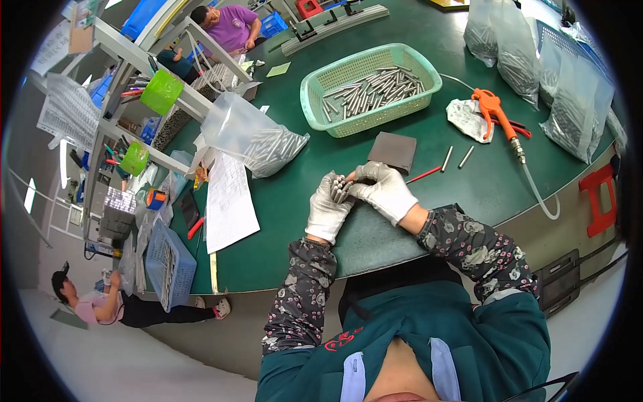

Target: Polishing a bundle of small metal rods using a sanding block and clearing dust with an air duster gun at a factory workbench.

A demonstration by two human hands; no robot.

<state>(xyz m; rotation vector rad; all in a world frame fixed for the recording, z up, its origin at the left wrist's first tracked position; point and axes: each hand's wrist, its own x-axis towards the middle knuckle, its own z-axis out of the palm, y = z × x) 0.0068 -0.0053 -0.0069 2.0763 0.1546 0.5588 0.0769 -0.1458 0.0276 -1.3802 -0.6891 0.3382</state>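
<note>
My left hand [327, 208], in a white glove with bare fingertips, is closed round a bundle of short metal pins [340, 190], their ends facing up. Against the same bundle press the fingers of my gloved right hand [384, 192]; whether they grip a pin I cannot make out. Just beyond lies a dark grey square pad [392, 152]. To its right are two loose pins [466, 157] and a thin red stick [424, 175]. A pale green plastic basket [315, 110] farther back holds many more metal pins [375, 90].
An orange air gun [492, 107] with a hose lies at right beside a white cloth [469, 119]. Bags of metal pins [519, 67] stand at the far right; another bag [258, 137] and paper sheets [229, 204] lie left. A blue basket [181, 278] sits at the table's left edge. Other people are farther off.
</note>
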